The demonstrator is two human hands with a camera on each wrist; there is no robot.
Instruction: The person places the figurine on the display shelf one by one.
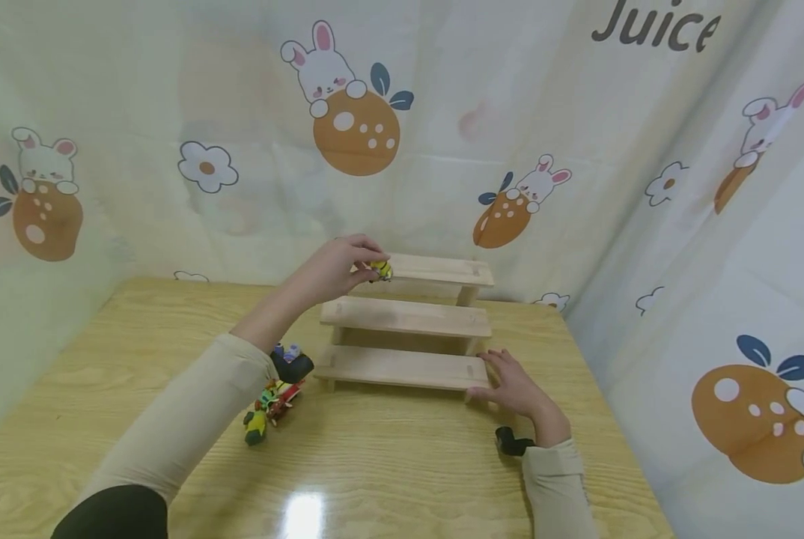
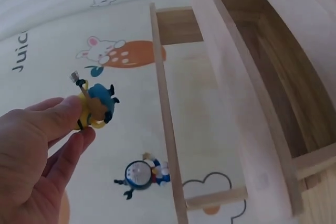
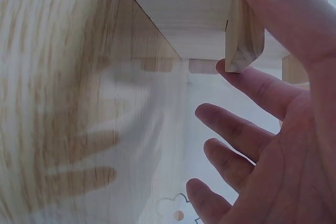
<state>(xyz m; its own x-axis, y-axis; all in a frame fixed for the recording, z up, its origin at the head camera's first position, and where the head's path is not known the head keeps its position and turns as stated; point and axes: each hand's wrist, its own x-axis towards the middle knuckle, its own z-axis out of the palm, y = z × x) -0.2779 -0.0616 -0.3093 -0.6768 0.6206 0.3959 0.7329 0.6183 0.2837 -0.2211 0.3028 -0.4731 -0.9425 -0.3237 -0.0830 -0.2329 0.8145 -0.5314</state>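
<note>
Control here rests with the left hand point(image 1: 340, 268), whose thumb and fingers clamp a small yellow figurine point(image 2: 96, 109) in the air beside the top tier point(image 1: 439, 269) of a wooden stand point(image 1: 405, 318); the left wrist view shows a gap between toy and board. Judging by that pose, standing it on the board is the step in hand, and it calls for level feet, a slow lowering and a release only once both feet bear. The blue-and-white figure point(image 2: 140, 175), seemingly standing on that tier, needs clearance from the knuckles. The right hand point(image 1: 513, 389), fingers apart, touches the right end of the lowest tier point(image 1: 402, 365); light steadying pressure suits, since a push could shift the stand.

In the head view the left hand covers the top tier's left end, and the blue-and-white figure does not show. Which way the held figurine's feet point is hard to tell. The left sleeve point(image 1: 180, 419) partly hides the toys point(image 1: 256, 427) on the worktop point(image 1: 388, 464).
</note>
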